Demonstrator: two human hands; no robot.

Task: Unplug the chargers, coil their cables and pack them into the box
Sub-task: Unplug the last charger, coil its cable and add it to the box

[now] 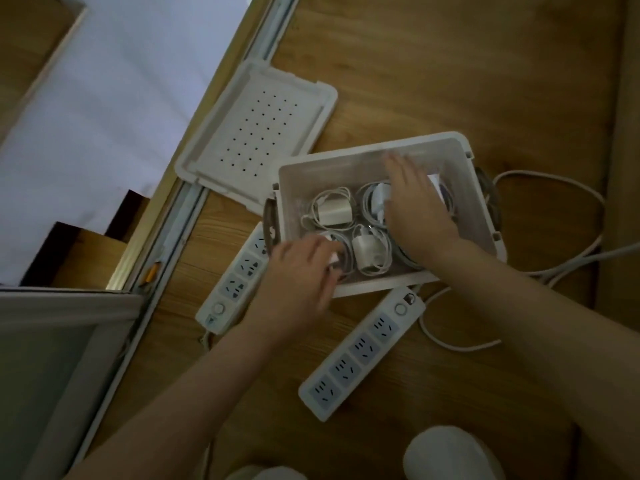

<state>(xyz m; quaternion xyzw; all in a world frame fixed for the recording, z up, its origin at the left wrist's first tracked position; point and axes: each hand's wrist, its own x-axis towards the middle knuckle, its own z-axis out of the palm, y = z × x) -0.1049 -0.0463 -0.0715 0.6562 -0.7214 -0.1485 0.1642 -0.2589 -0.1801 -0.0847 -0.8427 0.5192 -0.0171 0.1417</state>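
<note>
A white plastic box (374, 152) stands open on the wooden floor. Inside lie several white chargers with coiled cables; one (334, 211) is at the back left, another (369, 252) near the front middle. My left hand (298, 275) reaches over the box's front left corner and pinches a white charger there. My right hand (414, 209) lies flat, fingers straight, over the coils on the box's right side, hiding what is under it.
The box's perforated white lid (258, 135) lies behind it to the left. Two white power strips flank the box, one at the left (230, 289) and one in front (362, 353), with no plugs in them. Their white cords (554, 188) loop at the right. A sliding door track (166, 233) runs along the left.
</note>
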